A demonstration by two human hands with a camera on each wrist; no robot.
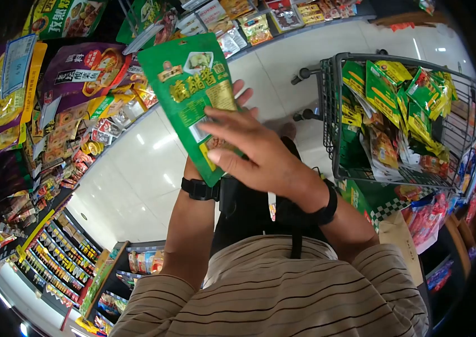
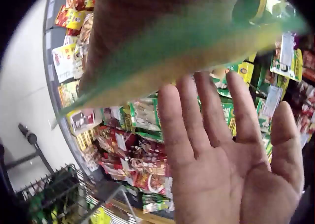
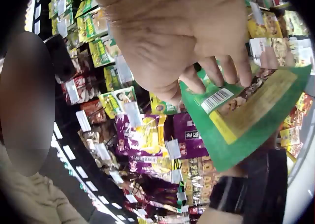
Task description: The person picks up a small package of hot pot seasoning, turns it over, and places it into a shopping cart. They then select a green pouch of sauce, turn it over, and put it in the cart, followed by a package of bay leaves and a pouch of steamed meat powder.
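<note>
Item under handling: a flat green plastic sauce pouch (image 1: 193, 95) with yellow characters, a small food picture near its top edge, a yellow text panel, a white barcode patch and a yellow strip along one lower edge. The pouch stands nearly upright, tilted slightly, in front of the person's chest, sandwiched between the two hands.

Right hand (image 1: 255, 151): it lies across the lower printed face of the pouch, back of the hand toward the head camera. The right wrist view shows its fingers (image 3: 224, 69) slightly curled over the edge beside the barcode, pressing on the pouch face. The thumb's position behind the pouch cannot be told.

Left hand (image 2: 226, 170): it sits behind the pouch, palm toward the pouch's rear. The left wrist view shows its fingers straight and spread, with the pouch edge blurred just above the fingertips. In the head view only its fingertips show past the pouch's right edge. Whether the palm touches the pouch cannot be told.

Surroundings: to the right of the right hand, well apart, stands a grey wire shopping trolley (image 1: 333, 112) loaded with more green and yellow packets (image 1: 395, 95). To the left of the left hand hang purple and yellow seasoning bags (image 1: 81, 73) on store shelving. Beneath both hands lies a glossy white tiled floor (image 1: 137, 163).
</note>
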